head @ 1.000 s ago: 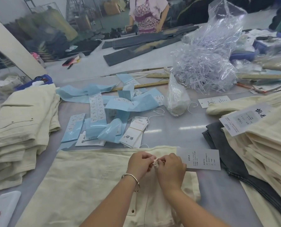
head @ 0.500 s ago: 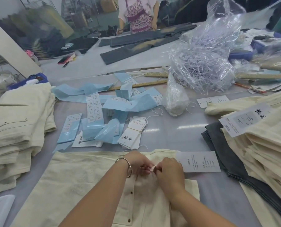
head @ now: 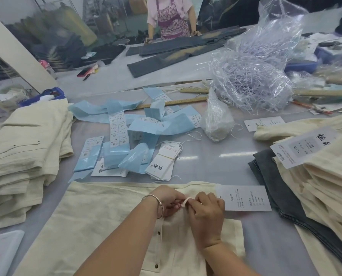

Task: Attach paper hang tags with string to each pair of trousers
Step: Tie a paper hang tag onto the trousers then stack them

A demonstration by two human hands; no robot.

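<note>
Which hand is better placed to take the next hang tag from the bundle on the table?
Probably the left hand: the tag bundle lies just beyond it, while the right hand sits farther over, beside the attached hang tag.

A pair of cream cotton trousers (head: 110, 222) lies flat on the table, waist end away from the person, with small dark buttons in a row down the front. A small cream cloth loop (head: 186, 201) at the waist sticks up. A white paper hang tag (head: 243, 198) with small black print lies flat, partly on the waist's right corner and partly on the table. A bundle of white paper hang tags (head: 164, 162) with thin white string (head: 194, 136) lies just past the waist.
</note>
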